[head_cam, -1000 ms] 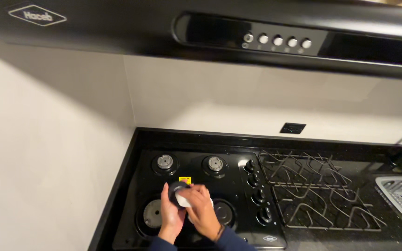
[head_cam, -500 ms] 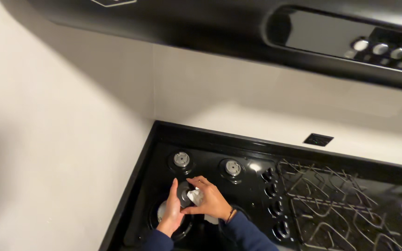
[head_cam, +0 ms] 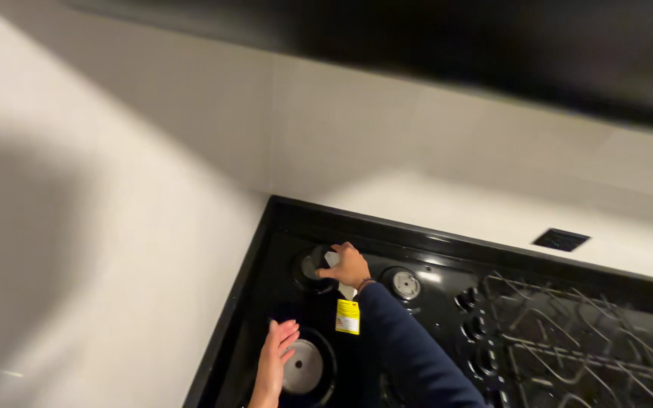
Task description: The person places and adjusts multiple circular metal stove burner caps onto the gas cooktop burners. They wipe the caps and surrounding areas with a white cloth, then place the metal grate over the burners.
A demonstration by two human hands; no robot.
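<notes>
Right hand [head_cam: 348, 266] grip clamps white cloth [head_cam: 332, 259] on burner [head_cam: 310, 268]; left hand [head_cam: 275, 349] grip apart.

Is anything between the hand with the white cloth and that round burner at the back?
No. The right hand already presses the white cloth against the back-left burner; nothing visible sits between them.

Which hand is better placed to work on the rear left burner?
Probably the right. The right hand already rests on the rear left burner, holding something white. The left hand lies open by the front burner.
</notes>
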